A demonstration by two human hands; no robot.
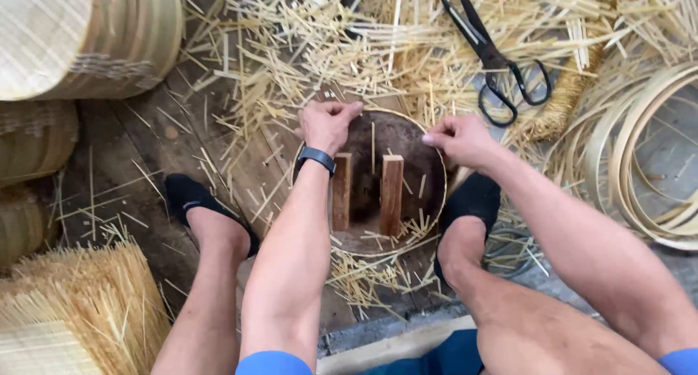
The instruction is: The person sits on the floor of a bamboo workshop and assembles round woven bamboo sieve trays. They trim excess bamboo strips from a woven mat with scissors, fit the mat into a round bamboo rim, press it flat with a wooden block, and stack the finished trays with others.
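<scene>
Work: thin round bamboo hoop (441, 173) lies on the wooden floor (145, 150) between both feet, around a dark stump; looks like an early step, hoop bare | left hand (329, 124): closed, pinching the far rim | right hand (459, 139): closed, pinching the right rim | black scissors (498, 62): untouched on straw near the floor's far edge

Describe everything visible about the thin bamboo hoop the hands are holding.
The bamboo hoop is one thin, pale strip bent into a near circle, lying roughly flat on the wooden floor between the feet. The left hand pinches its far rim; the right hand grips its right side. It rings a dark round block bearing two upright wooden pieces. Loose bamboo slivers lie over its near edge.
</scene>
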